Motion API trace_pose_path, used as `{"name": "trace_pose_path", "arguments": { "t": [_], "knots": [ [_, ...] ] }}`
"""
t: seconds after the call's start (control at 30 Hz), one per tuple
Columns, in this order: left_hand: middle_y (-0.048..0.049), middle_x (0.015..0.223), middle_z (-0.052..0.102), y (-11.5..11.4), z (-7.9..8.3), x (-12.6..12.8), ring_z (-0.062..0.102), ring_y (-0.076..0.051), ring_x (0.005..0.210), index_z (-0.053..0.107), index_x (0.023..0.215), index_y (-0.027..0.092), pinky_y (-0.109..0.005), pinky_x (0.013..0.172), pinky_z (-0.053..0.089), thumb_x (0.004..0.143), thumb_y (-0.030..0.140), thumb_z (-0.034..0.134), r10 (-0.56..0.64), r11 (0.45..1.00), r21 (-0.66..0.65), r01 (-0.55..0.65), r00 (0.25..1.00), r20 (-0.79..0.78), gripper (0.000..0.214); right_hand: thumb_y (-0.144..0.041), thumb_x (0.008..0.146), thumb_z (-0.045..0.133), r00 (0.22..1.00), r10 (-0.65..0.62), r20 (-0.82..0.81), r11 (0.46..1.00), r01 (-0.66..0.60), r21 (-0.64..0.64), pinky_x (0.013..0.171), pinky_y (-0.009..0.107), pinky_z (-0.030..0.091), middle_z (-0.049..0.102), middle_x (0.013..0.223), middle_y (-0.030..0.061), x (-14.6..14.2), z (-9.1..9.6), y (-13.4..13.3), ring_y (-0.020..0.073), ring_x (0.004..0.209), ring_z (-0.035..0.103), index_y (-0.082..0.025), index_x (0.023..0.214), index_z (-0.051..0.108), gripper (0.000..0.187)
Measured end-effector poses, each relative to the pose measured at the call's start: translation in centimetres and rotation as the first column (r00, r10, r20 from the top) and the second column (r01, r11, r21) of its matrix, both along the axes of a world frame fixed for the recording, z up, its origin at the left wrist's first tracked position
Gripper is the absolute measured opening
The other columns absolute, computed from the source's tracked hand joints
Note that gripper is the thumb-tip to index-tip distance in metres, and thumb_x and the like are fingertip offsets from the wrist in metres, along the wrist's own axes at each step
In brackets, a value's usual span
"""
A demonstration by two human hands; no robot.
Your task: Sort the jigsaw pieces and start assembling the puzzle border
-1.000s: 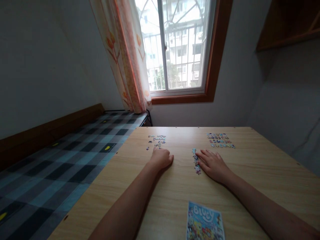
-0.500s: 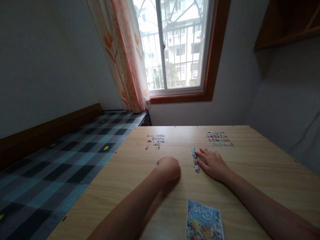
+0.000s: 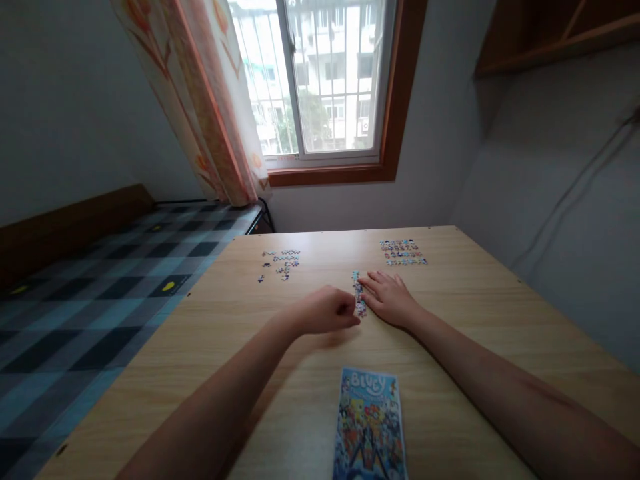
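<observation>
Left hand (image 3: 327,310) is hovering curled, contents unclear; right hand (image 3: 389,297) is resting flat, empty.
Left of joined jigsaw strip (image 3: 358,289), pieces (image 3: 287,269) are remaining.

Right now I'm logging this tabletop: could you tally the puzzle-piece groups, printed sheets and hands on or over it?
Puzzle-piece groups: 3 (far-left scatter, far-right block, middle strip)
Printed sheets: 1 (Bluey sheet)
Hands: 2 (left hand, right hand)
Total: 6
</observation>
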State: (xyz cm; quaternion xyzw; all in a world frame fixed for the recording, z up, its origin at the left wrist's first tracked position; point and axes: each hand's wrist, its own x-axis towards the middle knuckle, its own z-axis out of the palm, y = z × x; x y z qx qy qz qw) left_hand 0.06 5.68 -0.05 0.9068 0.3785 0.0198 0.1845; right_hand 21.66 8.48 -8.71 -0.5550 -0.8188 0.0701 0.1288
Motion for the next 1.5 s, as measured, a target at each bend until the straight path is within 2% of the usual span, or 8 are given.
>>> {"name": "trace_pose_path", "arguments": {
  "t": [0.1, 0.17, 0.3, 0.4, 0.7, 0.93, 1.23, 1.5],
  "knots": [
    [-0.0026, 0.075, 0.068, 0.0, 0.2, -0.3, 0.058, -0.016, 0.069, 0.067, 0.077, 0.019, -0.027, 0.065, 0.042, 0.086, 0.036, 0.065, 0.14, 0.978, 0.167, -0.122, 0.985, -0.097, 0.019, -0.047, 0.1, 0.042, 1.0, 0.0, 0.001, 1.0, 0.0, -0.004, 0.115, 0.065, 0.022, 0.044, 0.157, 0.011, 0.0, 0.0, 0.0, 0.0355, 0.146, 0.034, -0.029, 0.146, 0.052, 0.05],
    [-0.0067, 0.09, 0.072, 0.0, 0.0, -0.4, 0.064, -0.02, 0.081, 0.072, 0.086, 0.02, -0.03, 0.073, 0.047, 0.085, 0.035, 0.067, 0.212, 0.961, 0.217, -0.169, 0.958, -0.192, 0.017, -0.047, 0.1, 0.042, 1.0, -0.002, 0.003, 1.0, 0.002, -0.009, 0.115, 0.065, 0.021, 0.043, 0.157, 0.0111, 0.1, -0.1, 0.1, 0.0354, 0.146, 0.034, -0.029, 0.146, 0.051, 0.05],
    [-0.0097, 0.105, 0.074, 0.0, -1.0, -0.2, 0.068, -0.024, 0.092, 0.076, 0.101, 0.021, -0.033, 0.081, 0.051, 0.086, 0.032, 0.062, 0.242, 0.957, 0.225, -0.183, 0.932, -0.271, 0.023, -0.047, 0.1, 0.042, 1.0, -0.006, 0.003, 1.0, 0.006, -0.022, 0.116, 0.064, 0.02, 0.042, 0.158, 0.0108, 0.1, 0.0, 0.0, 0.0346, 0.147, 0.033, -0.029, 0.146, 0.051, 0.05],
    [-0.0108, 0.1, 0.074, 0.0, -1.8, 0.3, 0.069, -0.024, 0.088, 0.077, 0.093, 0.02, -0.033, 0.079, 0.052, 0.086, 0.03, 0.059, 0.241, 0.954, 0.241, -0.176, 0.931, -0.273, 0.022, -0.049, 0.1, 0.041, 1.0, -0.007, -0.011, 1.0, 0.007, -0.028, 0.116, 0.064, 0.019, 0.042, 0.158, 0.0107, 0.0, 0.2, 0.0, 0.0343, 0.147, 0.032, -0.029, 0.146, 0.052, 0.051],
    [-0.0099, 0.093, 0.073, -0.3, -2.3, 1.2, 0.068, -0.022, 0.082, 0.076, 0.084, 0.019, -0.032, 0.076, 0.051, 0.086, 0.026, 0.058, 0.26, 0.948, 0.24, -0.21, 0.944, -0.201, 0.02, -0.067, 0.092, 0.048, 1.0, 0.001, -0.022, 1.0, -0.001, -0.025, 0.116, 0.064, 0.017, 0.041, 0.158, 0.0122, 0.1, 0.3, -0.1, 0.036, 0.147, 0.031, -0.031, 0.146, 0.052, 0.065],
    [-0.0054, 0.088, 0.071, -0.2, -3.1, 1.2, 0.064, -0.018, 0.08, 0.077, 0.085, 0.022, -0.028, 0.078, 0.049, 0.082, 0.025, 0.063, 0.116, 0.981, 0.164, -0.104, 0.991, -0.064, 0.015, -0.066, 0.092, 0.05, 1.0, -0.002, -0.012, 1.0, 0.002, -0.019, 0.118, 0.063, 0.016, 0.041, 0.158, 0.0123, 0.1, 0.4, -0.2, 0.0354, 0.147, 0.032, -0.029, 0.146, 0.051, 0.065],
    [-0.0047, 0.092, 0.071, -0.9, -4.5, 2.2, 0.065, -0.019, 0.086, 0.077, 0.092, 0.023, -0.029, 0.08, 0.049, 0.084, 0.025, 0.06, 0.198, 0.956, 0.201, -0.215, 0.975, 0.101, 0.018, -0.064, 0.093, 0.049, 1.0, 0.002, -0.02, 1.0, -0.002, -0.01, 0.116, 0.064, 0.018, 0.041, 0.158, 0.0129, 0.1, 0.4, -0.2, 0.0355, 0.147, 0.032, -0.03, 0.146, 0.051, 0.063],
    [-0.0032, 0.095, 0.072, -0.9, -4.6, 2.1, 0.065, -0.018, 0.086, 0.078, 0.094, 0.026, -0.028, 0.081, 0.05, 0.084, 0.023, 0.058, 0.19, 0.958, 0.191, -0.215, 0.972, 0.141, 0.023, -0.064, 0.093, 0.049, 1.0, 0.001, -0.02, 1.0, -0.001, -0.016, 0.117, 0.063, 0.017, 0.04, 0.159, 0.0122, 0.1, 0.3, -0.2, 0.0355, 0.148, 0.03, -0.03, 0.147, 0.05, 0.064]
  ]
}}
